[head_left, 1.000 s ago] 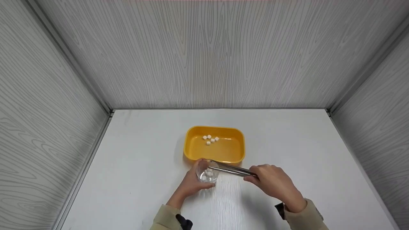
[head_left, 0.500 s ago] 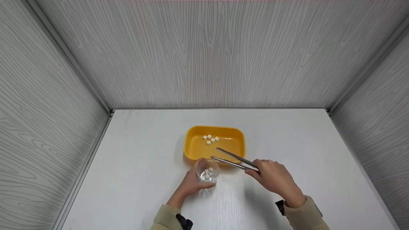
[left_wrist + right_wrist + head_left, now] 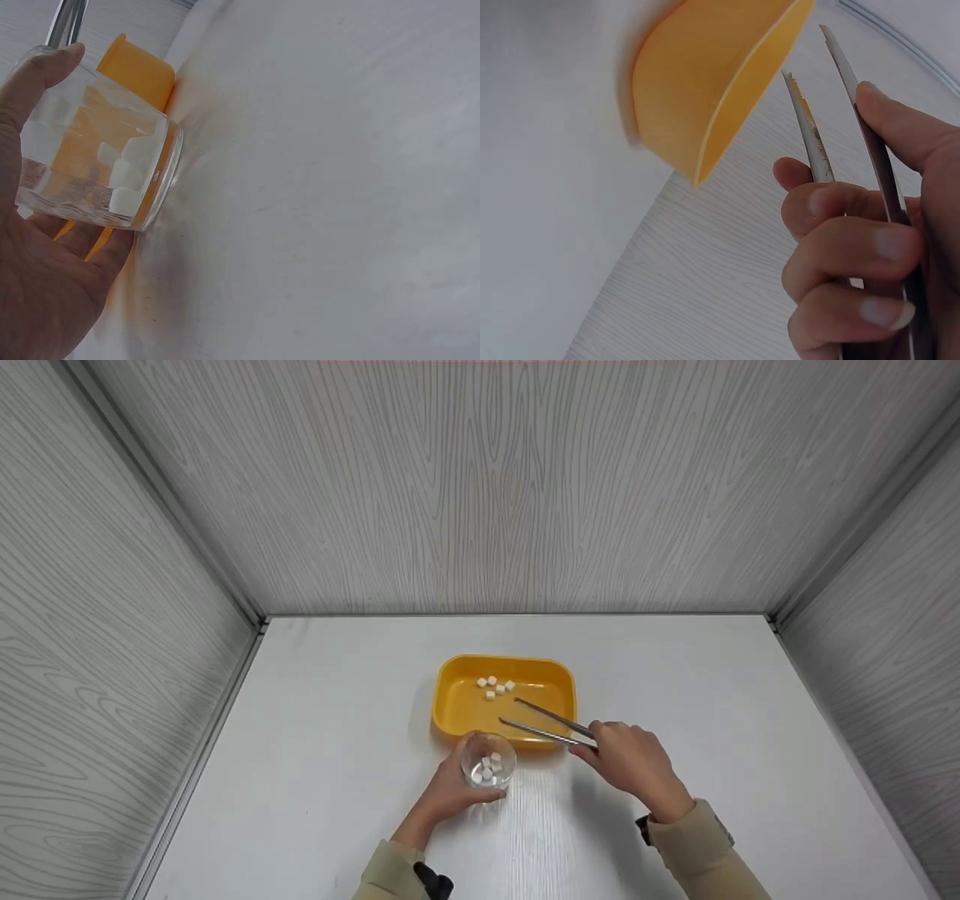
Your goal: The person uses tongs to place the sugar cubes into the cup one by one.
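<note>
My left hand (image 3: 448,789) grips a clear glass (image 3: 172,166) from its left side, thumb and fingers curled around it, its base low over the white tabletop. Several small white cubes (image 3: 126,174) lie in the bottom of the glass. In the head view, the right hand (image 3: 631,757) holds metal tongs (image 3: 545,733) with their arms spread and nothing between the tips. Those tips reach over the front right part of a yellow tray (image 3: 459,712), where several more white cubes (image 3: 500,689) sit toward the back. Serrated tips (image 3: 802,97) show in the right wrist view.
The tray stands just beyond the glass on the white table (image 3: 337,735). A grey wood-grained panel (image 3: 495,495) rises behind the table, with similar side panels (image 3: 97,660) at left and right.
The tongs have left the glass and moved forward over the tray, and their arms have spread apart. The left hand and the glass have stayed in place.
</note>
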A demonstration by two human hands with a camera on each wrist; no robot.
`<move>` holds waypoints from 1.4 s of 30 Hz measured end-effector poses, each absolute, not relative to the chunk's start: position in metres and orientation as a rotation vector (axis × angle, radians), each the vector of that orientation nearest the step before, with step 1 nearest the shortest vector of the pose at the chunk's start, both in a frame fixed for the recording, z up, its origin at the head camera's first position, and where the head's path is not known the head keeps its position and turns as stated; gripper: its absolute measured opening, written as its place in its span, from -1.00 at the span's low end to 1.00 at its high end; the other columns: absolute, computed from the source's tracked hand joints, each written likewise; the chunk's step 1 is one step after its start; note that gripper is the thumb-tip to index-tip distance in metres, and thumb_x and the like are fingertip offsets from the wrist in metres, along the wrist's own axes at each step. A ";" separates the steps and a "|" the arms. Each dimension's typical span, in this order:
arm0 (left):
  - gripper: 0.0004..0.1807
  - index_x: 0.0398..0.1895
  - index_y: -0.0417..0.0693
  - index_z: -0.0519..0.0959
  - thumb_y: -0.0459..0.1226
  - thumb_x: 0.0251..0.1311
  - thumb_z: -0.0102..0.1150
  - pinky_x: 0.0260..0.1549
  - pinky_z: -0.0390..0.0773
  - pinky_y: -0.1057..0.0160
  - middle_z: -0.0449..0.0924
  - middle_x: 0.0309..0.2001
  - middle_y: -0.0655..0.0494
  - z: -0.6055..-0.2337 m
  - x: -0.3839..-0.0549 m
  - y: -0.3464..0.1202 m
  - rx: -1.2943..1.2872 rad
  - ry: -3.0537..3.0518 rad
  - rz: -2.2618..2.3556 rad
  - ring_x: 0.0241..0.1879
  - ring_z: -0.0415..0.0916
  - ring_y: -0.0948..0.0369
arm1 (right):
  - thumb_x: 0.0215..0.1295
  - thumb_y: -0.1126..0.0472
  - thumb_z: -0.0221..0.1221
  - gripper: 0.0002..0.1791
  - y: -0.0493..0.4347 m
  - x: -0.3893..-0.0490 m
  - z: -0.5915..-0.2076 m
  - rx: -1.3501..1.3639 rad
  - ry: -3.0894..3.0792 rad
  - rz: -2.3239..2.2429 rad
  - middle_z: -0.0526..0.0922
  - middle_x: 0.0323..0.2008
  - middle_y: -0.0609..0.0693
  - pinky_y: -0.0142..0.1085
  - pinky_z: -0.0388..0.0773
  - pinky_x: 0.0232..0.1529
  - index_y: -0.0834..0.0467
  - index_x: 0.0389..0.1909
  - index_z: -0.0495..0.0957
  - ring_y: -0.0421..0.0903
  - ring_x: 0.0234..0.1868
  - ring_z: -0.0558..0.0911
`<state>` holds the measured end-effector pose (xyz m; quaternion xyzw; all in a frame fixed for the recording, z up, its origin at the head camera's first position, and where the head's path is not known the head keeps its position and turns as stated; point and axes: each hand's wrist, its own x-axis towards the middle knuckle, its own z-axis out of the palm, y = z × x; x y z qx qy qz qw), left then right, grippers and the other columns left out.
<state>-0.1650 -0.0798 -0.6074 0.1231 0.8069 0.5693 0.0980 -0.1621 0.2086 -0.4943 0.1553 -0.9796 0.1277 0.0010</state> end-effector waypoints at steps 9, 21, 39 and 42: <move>0.15 0.46 -0.05 0.13 -0.15 -0.24 0.63 0.31 0.17 -0.05 0.27 0.38 0.00 -0.608 -0.165 -0.080 0.380 2.374 1.707 0.34 0.21 0.05 | 0.21 -0.09 0.32 -0.60 0.197 -0.180 -0.506 0.533 -3.038 0.312 0.43 -0.64 -0.06 -0.27 0.36 -0.63 0.20 -0.40 0.56 -0.12 -0.67 0.35; 0.13 0.45 -0.04 0.14 -0.16 -0.23 0.63 0.30 0.18 -0.06 0.29 0.37 -0.02 -0.608 -0.165 -0.079 0.390 2.355 1.728 0.32 0.24 0.05 | 0.20 -0.08 0.34 -0.59 0.188 -0.201 -0.517 0.528 -3.050 0.273 0.40 -0.66 -0.04 -0.23 0.34 -0.63 0.18 -0.47 0.49 -0.09 -0.68 0.36; 0.12 0.44 -0.05 0.16 -0.14 -0.23 0.63 0.28 0.20 -0.08 0.30 0.36 0.00 -0.610 -0.166 -0.080 0.400 2.357 1.739 0.30 0.24 0.04 | 0.20 -0.11 0.33 -0.57 0.172 -0.220 -0.529 0.543 -3.037 0.157 0.46 -0.66 0.01 -0.13 0.42 -0.64 0.22 -0.42 0.57 -0.04 -0.69 0.40; 0.15 0.46 -0.10 0.13 -0.14 -0.22 0.62 0.28 0.19 -0.10 0.29 0.37 -0.02 -0.610 -0.166 -0.081 0.408 2.339 1.759 0.32 0.23 0.02 | 0.19 -0.11 0.33 -0.58 0.171 -0.222 -0.530 0.547 -3.026 0.132 0.50 -0.66 0.01 -0.13 0.46 -0.63 0.21 -0.39 0.60 -0.03 -0.69 0.42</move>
